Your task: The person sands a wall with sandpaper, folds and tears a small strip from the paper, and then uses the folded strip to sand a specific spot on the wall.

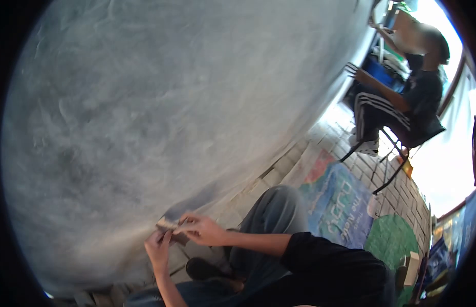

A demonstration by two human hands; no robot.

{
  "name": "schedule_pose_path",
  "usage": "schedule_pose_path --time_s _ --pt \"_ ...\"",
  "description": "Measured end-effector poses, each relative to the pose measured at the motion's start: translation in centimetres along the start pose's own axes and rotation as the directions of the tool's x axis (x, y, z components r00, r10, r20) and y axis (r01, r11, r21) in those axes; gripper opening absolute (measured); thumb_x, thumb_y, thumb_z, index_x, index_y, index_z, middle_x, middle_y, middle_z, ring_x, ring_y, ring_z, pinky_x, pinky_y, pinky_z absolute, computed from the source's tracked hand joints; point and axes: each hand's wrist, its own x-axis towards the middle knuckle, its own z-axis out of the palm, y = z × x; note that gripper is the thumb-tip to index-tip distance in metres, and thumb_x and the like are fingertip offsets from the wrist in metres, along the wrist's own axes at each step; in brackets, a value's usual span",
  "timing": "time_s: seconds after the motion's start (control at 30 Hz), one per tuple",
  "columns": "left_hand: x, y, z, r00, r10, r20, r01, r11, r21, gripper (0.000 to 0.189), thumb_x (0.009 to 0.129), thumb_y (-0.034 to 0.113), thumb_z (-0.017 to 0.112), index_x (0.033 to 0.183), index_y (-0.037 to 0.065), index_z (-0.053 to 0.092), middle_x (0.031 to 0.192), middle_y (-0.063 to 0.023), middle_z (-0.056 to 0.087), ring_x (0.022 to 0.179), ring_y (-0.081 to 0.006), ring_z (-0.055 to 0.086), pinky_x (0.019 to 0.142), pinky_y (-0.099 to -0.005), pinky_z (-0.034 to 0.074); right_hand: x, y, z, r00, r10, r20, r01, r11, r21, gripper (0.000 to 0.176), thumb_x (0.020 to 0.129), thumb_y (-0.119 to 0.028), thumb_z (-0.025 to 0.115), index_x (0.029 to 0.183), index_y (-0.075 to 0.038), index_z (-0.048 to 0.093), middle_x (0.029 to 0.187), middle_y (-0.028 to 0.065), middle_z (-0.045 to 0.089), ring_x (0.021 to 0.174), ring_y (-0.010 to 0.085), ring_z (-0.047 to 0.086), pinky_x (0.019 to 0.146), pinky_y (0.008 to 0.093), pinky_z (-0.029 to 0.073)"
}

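Observation:
Low in front of the grey wall (161, 102), my two hands meet over a small flat tan piece (167, 224), like a scrap of folded sheet; its exact kind is too small to make out. My left hand (157, 249) is closed, pinching it from below with the fingertips. From the right, my right hand (203, 230) comes in with bent fingers, thumb and fingers closed at the piece's edge. A darker brownish part (180, 238) shows just beneath the right fingers. The wall's surface is smooth, with cloudy patches.
My bent knee (279, 210) and dark shoe (204, 268) are close below the hands. A printed banner (335, 204) and a green round sheet (391, 238) lie on the paving (363, 166). At upper right, another person (425, 87) sits on a chair (389, 166), one hand raised to the wall.

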Motion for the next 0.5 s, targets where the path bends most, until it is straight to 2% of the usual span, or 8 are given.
schedule_pose_path --time_s 0.07,0.13,0.3,0.5 --pt "0.2 -0.1 0.2 1.000 -0.008 0.006 0.008 1.000 0.024 0.015 0.083 0.005 0.064 0.084 -0.010 0.061 0.075 -0.0097 0.064 0.067 -0.0116 0.061 0.059 -0.0260 0.055 0.2 0.1 0.1 0.997 -0.072 -0.020 0.073 0.992 0.099 0.031 0.078 0.004 0.060 0.101 -0.017 0.066 0.099 0.0059 0.052 0.064 0.0171 0.054 0.054 0.0305 0.044" --pt "0.2 -0.3 0.5 0.994 -0.109 -0.025 0.104 0.985 -0.136 0.017 0.082 0.006 0.066 0.084 -0.010 0.060 0.075 -0.0113 0.065 0.066 -0.0123 0.062 0.058 -0.0256 0.054 0.3 0.1 -0.4 0.997 -0.079 -0.011 0.080 0.992 0.094 0.031 0.078 0.004 0.060 0.100 -0.016 0.066 0.099 0.0056 0.051 0.064 0.0171 0.054 0.054 0.0304 0.044" --pt "0.5 -1.6 0.5 0.998 -0.040 -0.044 0.035 0.993 -0.114 0.018 0.080 0.008 0.069 0.078 -0.006 0.058 0.071 -0.0090 0.064 0.060 -0.0098 0.060 0.054 -0.0238 0.050 0.3 0.3 0.0 0.994 -0.112 -0.013 0.113 0.984 0.139 0.032 0.077 0.006 0.060 0.101 -0.015 0.065 0.099 0.0056 0.050 0.065 0.0177 0.054 0.054 0.0310 0.044" --pt "0.7 -2.6 0.9 0.997 0.018 -0.079 -0.030 0.988 -0.149 0.019 0.080 0.008 0.070 0.077 -0.002 0.054 0.068 -0.0056 0.062 0.057 -0.0058 0.055 0.050 -0.0220 0.044 0.3 0.5 0.1 0.991 -0.129 -0.021 0.130 0.990 0.056 0.032 0.076 0.003 0.062 0.101 -0.016 0.065 0.099 0.0053 0.050 0.064 0.0177 0.056 0.055 0.0317 0.046"
